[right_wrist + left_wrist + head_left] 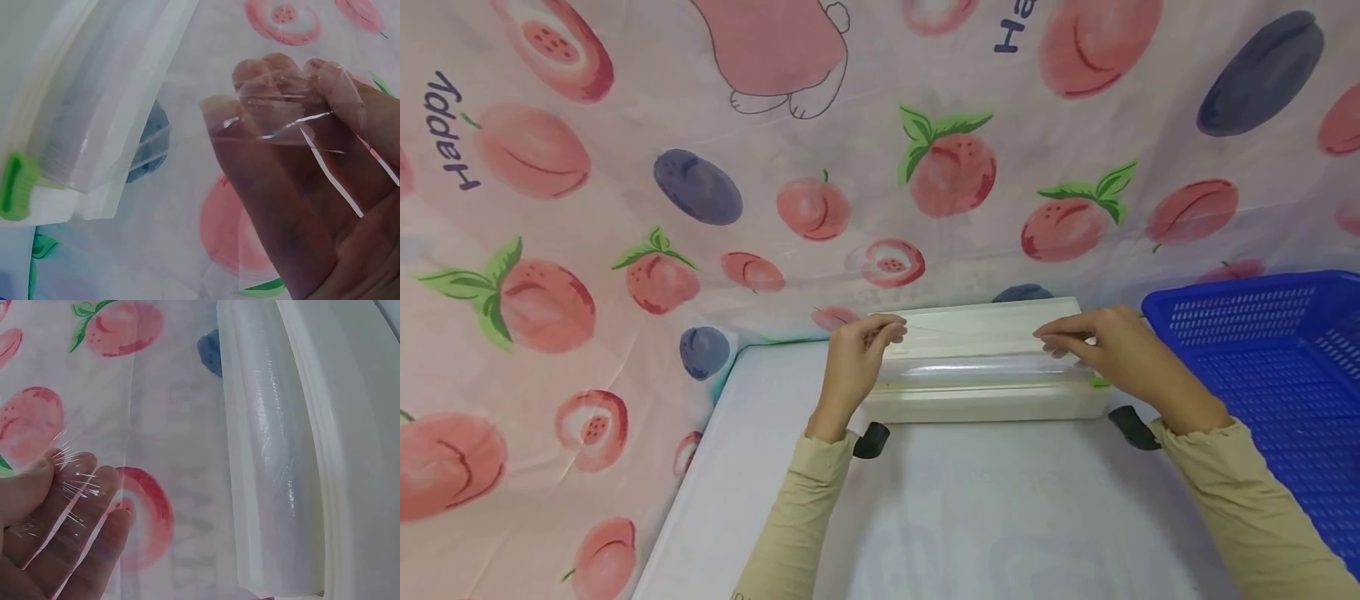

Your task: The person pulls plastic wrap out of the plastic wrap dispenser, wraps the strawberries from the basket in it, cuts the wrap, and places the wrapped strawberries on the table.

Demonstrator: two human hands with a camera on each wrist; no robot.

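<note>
Beige sleeves come nearest, one entering at 7 o'clock and the other at 4 o'clock in the head view, each with a black fitting at the wrist. Clear plastic film, barely visible from above, stretches between the two hands over a long white box. At the box's 9 o'clock end, the left hand has thumb and forefinger curled together, pinching the film; the left wrist view shows fine shiny creases across its fingers. At the 3 o'clock end, the right hand pinches the film between thumb and fingertips, and in the right wrist view the sheet covers its fingers and runs toward 8 o'clock, to the box. Inside the box lies the film roll, at 4 o'clock from the middle of the head view, its length pointing from 9 to 3 o'clock. A green tab sits at the box's right end. Just beyond the right hand, at 3 o'clock, is a blue basket. White covers the surface at 6 o'clock, and fruit-printed cloth spreads from 8 round to 2 o'clock
</note>
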